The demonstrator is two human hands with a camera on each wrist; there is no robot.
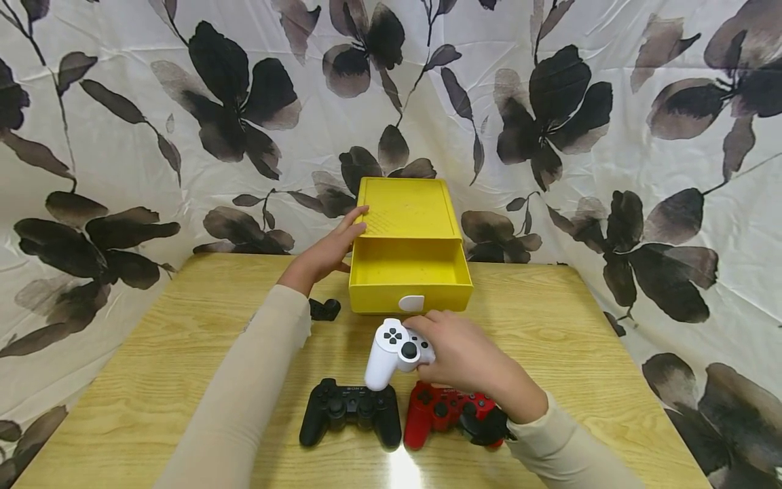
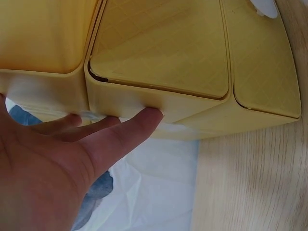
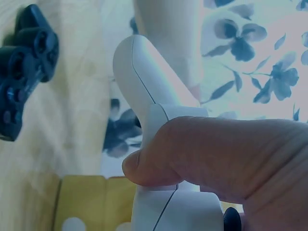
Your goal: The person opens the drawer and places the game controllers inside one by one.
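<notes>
A white game controller [image 1: 381, 356] is gripped in my right hand [image 1: 464, 353], held up in front of a yellow drawer box [image 1: 409, 207]. In the right wrist view the thumb lies across the controller's pale body [image 3: 139, 72]. The box's drawer [image 1: 379, 299], with a white pull tab on its front, stands pulled out, and its floor shows bare. My left hand [image 1: 326, 255] rests against the box's left side. Close up in the left wrist view, its extended fingers [image 2: 125, 137] touch the yellow wall.
A black game controller [image 1: 350, 411] and a red one [image 1: 434, 411] lie side by side on the wooden table [image 1: 153, 380]. My right wrist and a black device [image 1: 482, 424] partly cover the red one. Flowered cloth [image 1: 427, 88] hangs behind and at both sides.
</notes>
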